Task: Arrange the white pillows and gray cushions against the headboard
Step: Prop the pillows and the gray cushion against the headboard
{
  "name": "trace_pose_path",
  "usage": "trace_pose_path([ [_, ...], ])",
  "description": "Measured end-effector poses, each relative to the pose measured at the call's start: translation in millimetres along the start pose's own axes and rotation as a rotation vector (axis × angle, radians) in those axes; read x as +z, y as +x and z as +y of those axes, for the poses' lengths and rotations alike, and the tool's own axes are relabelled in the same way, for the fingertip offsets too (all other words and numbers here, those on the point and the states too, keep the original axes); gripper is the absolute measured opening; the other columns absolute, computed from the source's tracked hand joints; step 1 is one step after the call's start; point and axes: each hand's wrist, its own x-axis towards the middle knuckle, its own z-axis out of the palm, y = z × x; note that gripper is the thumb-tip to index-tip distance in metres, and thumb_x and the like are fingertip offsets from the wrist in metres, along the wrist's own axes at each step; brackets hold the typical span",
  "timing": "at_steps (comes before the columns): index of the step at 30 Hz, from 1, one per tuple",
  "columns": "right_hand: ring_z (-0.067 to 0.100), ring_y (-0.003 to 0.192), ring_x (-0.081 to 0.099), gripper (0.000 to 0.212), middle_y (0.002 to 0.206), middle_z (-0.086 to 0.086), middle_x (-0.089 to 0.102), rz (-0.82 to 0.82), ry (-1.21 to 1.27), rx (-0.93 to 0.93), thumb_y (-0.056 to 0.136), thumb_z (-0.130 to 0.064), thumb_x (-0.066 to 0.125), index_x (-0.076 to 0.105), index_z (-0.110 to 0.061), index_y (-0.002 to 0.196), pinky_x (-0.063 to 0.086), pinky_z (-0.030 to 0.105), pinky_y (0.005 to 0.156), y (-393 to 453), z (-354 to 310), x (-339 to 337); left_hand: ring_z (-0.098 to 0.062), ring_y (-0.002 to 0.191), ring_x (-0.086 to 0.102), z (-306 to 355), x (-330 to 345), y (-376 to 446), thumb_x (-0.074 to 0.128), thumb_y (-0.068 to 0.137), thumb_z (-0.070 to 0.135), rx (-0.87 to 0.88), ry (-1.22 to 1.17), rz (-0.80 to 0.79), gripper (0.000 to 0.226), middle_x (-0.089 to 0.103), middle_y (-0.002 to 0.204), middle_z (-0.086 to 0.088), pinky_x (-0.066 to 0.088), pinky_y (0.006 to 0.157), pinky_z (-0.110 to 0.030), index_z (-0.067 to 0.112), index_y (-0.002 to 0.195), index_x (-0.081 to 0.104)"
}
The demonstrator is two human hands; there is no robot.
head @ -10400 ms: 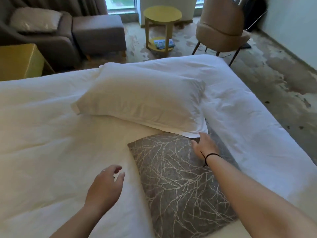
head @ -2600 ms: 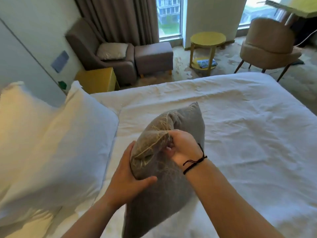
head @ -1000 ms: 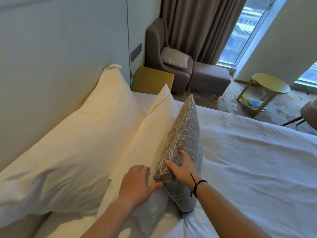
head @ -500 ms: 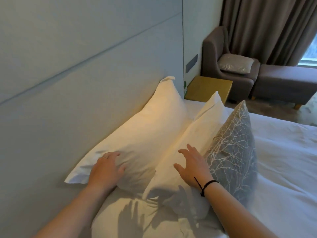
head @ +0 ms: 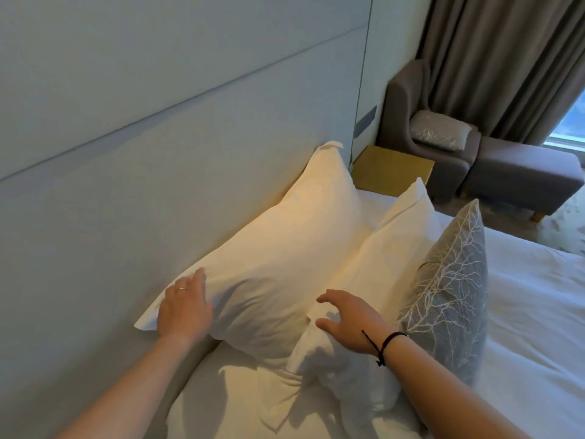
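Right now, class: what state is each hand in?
Left hand: open, flat on the back white pillow.
Right hand: open, fingers spread, over the front white pillow; contact unclear.

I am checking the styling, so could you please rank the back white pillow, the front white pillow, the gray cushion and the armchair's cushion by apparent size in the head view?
1. Back white pillow
2. Front white pillow, partly hidden, so unsure
3. Gray cushion, seen edge-on
4. Armchair's cushion, far away, so its true size is unclear
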Motion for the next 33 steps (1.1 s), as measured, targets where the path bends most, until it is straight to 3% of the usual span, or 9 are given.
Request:
trace_pose_path([
  [5,0.015,0.134,0.04,0.054,0.151,-0.008,0.038,-0.01,-0.059,0.028,0.093,-0.044,0.056,0.039,-0.03,0.143,0.035,0.034,0.11,48.0,-45.7,4.6,-0.029,0.116,0.051,-13.3,1.6,32.6,0.048,0.09,0.029,0.121,0.054,0.057,0.049,0.055,0.13,-0.007,0.044,0.093,-0.04,0.019,0.138,0.042],
  [8,0.018,0.135,0.04,0.053,0.151,-0.005,0.039,0.009,-0.042,0.03,0.096,-0.041,0.053,0.036,-0.029,0.145,0.035,0.035,0.109,83.3,-74.7,7.3,-0.026,0.112,0.057,-12.8,2.7,48.0,0.036,0.096,0.04,0.169,0.027,0.082,0.043,0.062,0.126,-0.003,0.043,0.094,-0.041,0.022,0.135,0.043],
  [12,0.02,0.133,0.042,0.054,0.15,-0.003,0.041,-0.023,-0.076,0.035,0.096,-0.038,0.053,0.034,-0.028,0.146,0.035,0.035,0.108,118.4,-92.5,16.5,-0.024,0.116,0.058,0.3,6.4,68.8,0.032,0.094,0.062,0.207,-0.12,0.052,0.059,0.061,0.131,0.0,0.041,0.102,-0.043,0.029,0.143,0.032],
  [17,0.021,0.127,0.048,0.046,0.145,-0.003,0.047,-0.041,-0.218,0.059,0.099,-0.031,0.048,0.037,-0.029,0.144,0.04,0.035,0.104,148.1,-79.1,0.5,-0.025,0.122,0.055,12.7,20.7,83.4,0.03,0.091,0.066,0.173,-0.221,0.029,0.068,0.054,0.14,0.0,0.042,0.103,-0.04,0.027,0.147,0.024],
  [21,0.021,0.116,0.055,0.045,0.137,-0.002,0.052,0.077,-0.293,0.11,0.099,-0.021,0.043,0.038,-0.029,0.143,0.047,0.035,0.093,179.4,-69.1,-30.6,-0.025,0.119,0.058,19.7,28.0,89.8,0.033,0.091,0.066,0.156,-0.232,-0.019,0.072,0.055,0.139,-0.003,0.048,0.096,-0.039,0.022,0.146,0.023],
  [23,0.023,0.114,0.056,0.046,0.136,0.0,0.052,0.147,-0.334,0.103,0.098,-0.018,0.044,0.038,-0.028,0.142,0.049,0.037,0.091,195.4,-67.2,-41.3,-0.024,0.112,0.063,20.9,27.9,93.7,0.032,0.09,0.068,0.123,-0.224,-0.052,0.07,0.06,0.132,-0.002,0.052,0.09,-0.038,0.021,0.141,0.031],
  [27,0.027,0.118,0.053,0.057,0.143,0.0,0.045,0.113,-0.488,0.039,0.091,-0.007,0.048,0.036,-0.026,0.144,0.047,0.041,0.092,229.2,-66.8,-57.0,-0.017,0.09,0.066,20.9,27.1,98.0,0.029,0.091,0.07,0.142,-0.156,-0.099,0.057,0.068,0.107,0.004,0.054,0.074,-0.032,0.023,0.112,0.055],
  [33,0.028,0.103,0.056,0.05,0.131,0.001,0.055,0.092,-0.886,-0.173,0.088,-0.008,0.048,0.043,-0.024,0.134,0.048,0.04,0.08,294.9,-69.8,-82.5,-0.014,0.087,0.066,19.1,30.1,99.4,0.023,0.097,0.056,0.094,-0.259,-0.11,0.045,0.068,0.106,0.008,0.048,0.068,-0.024,0.029,0.111,0.055],
])
